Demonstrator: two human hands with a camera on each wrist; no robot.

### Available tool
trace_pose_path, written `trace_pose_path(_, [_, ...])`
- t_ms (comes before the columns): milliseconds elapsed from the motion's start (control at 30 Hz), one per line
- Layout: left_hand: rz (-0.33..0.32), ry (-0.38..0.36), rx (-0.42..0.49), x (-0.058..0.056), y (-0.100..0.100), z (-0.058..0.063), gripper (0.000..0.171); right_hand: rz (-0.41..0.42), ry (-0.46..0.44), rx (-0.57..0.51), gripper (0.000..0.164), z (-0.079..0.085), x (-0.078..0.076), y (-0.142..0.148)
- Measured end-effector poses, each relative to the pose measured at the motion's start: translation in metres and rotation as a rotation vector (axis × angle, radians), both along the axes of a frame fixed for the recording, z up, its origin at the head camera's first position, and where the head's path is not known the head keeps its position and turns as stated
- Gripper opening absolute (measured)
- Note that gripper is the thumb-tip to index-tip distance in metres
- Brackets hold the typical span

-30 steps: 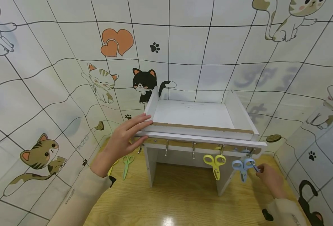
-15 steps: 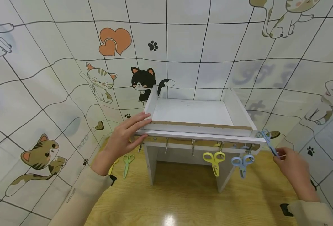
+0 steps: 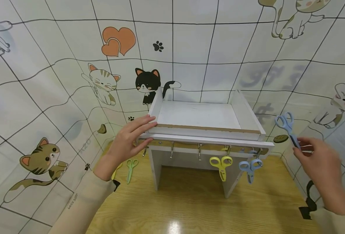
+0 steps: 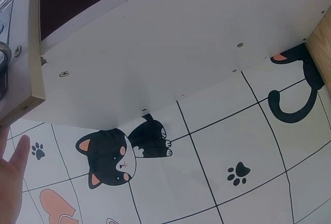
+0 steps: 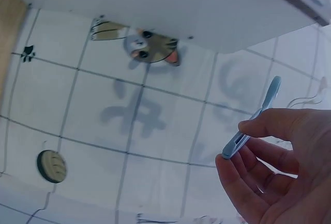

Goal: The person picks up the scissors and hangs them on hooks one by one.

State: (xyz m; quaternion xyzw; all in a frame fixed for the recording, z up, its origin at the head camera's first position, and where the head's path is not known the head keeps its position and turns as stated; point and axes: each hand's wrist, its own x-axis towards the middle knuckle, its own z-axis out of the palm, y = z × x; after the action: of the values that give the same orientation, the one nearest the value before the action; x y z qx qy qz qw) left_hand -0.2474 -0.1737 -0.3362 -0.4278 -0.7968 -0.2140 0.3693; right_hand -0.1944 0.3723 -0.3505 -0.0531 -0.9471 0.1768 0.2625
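My right hand point(image 3: 321, 162) pinches a pair of blue scissors point(image 3: 287, 125) by the blade end, finger loops up, to the right of a white shelf unit point(image 3: 210, 141). The right wrist view shows the blue scissors point(image 5: 271, 92) edge-on between thumb and fingers. My left hand point(image 3: 128, 144) rests on the unit's front left corner, fingers extended along the side and thumb at the front edge. In the left wrist view only part of the left hand point(image 4: 13, 182) shows. Yellow scissors point(image 3: 221, 167) and another blue pair point(image 3: 250, 169) hang from hooks under the front edge.
Bare metal hooks point(image 3: 172, 151) line the left half of the front rail. Green scissors point(image 3: 130, 170) lie on the wooden tabletop point(image 3: 175, 208) left of the unit, beside a partly hidden yellow item point(image 3: 115, 170). A cat-print sheet point(image 3: 196, 48) stands behind and around.
My right hand has moved right and up, away from the hanging blue scissors, with the held blue pair now upright beside the shelf unit. My left hand stays at the corner.
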Motion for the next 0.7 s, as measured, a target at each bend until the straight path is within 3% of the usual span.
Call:
trace_pose_path(267, [0.001,0.004,-0.002,0.000,0.000,0.000,0.047,0.036,0.113,0.000,0.039,0.027,0.021,-0.031])
trace_pose_path(700, [-0.006,0.005,0.004,0.000,0.001,0.002,0.046,0.302,0.345,0.026,0.044,0.037,0.055,-0.077])
